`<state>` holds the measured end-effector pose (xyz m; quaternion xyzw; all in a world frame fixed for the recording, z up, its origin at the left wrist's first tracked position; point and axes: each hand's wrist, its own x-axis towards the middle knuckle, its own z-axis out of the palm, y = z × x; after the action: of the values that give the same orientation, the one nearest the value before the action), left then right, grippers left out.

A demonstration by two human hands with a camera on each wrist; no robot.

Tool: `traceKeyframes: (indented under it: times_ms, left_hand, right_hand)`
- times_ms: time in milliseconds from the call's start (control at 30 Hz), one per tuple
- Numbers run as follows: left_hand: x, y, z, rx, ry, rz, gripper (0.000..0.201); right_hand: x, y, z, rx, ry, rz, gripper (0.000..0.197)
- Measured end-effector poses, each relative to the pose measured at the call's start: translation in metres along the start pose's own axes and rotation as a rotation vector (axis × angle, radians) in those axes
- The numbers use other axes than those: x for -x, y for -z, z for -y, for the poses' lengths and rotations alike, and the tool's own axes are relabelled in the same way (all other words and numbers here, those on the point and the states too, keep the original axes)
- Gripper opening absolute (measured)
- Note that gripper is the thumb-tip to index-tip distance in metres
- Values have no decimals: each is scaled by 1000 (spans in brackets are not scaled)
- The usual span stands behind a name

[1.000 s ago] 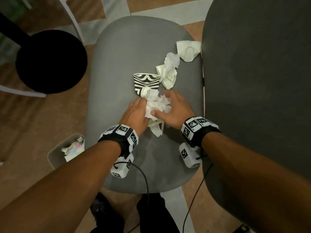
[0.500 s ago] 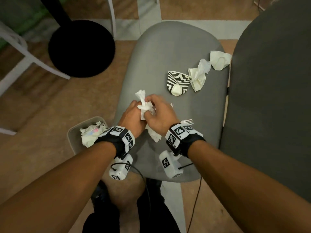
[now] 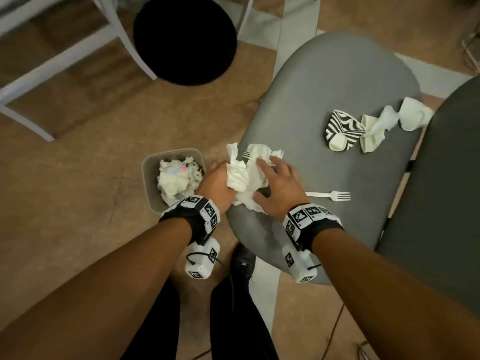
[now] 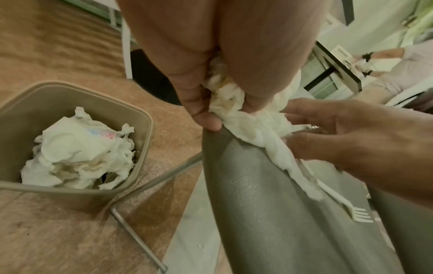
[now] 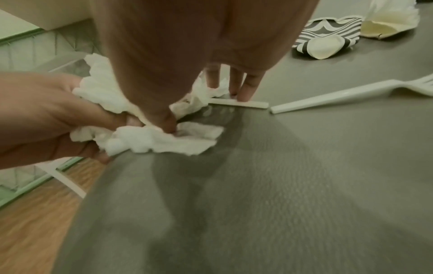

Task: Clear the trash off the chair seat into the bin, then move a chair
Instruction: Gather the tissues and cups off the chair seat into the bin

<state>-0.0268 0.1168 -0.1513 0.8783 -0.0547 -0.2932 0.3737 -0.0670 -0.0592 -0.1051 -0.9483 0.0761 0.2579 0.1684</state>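
Note:
A wad of crumpled white tissues (image 3: 244,178) sits at the left edge of the grey chair seat (image 3: 324,74). My left hand (image 3: 218,183) grips the wad from the left. My right hand (image 3: 278,188) presses on it with spread, straight fingers. A white plastic fork's tines (image 3: 246,153) stick out of the wad. A second white fork (image 3: 328,195) lies loose on the seat behind my right hand. Further back lie a zebra-striped paper cup (image 3: 340,131), a crushed white paper piece (image 3: 374,133) and a white cup (image 3: 413,118). The beige bin (image 3: 148,178), holding tissues, stands on the floor just left of the seat.
A darker chair (image 3: 446,203) stands tight against the seat's right side. A round black base (image 3: 184,40) and white frame legs (image 3: 124,35) are on the wooden floor at the back left. The seat's metal leg (image 4: 140,239) runs beside the bin. My shoe (image 3: 241,263) is under the seat's front.
Both hands have dragged the tissue wad left across the seat to its edge beside the bin. One fork stayed behind, now uncovered on the seat.

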Motion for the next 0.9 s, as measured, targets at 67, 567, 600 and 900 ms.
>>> traceKeyframes:
  times_ms: [67,567,600,900]
  left_hand:
    - [0,-2,-1,11,11,-3,38]
    - [-2,39,52,291,101,-168,23]
    - [-1,47,65,281,102,-158,24]
    - [-14,59,167,263,392,-67,89]
  right_hand:
    - [-4,4,5,-50,33,-4,65]
    - [-32,-41,116,-480,-135,-20,35]
    - [-37,-51,128,-511,-152,-10,31]
    - [-113,-149,153,-378,-334,134,24]
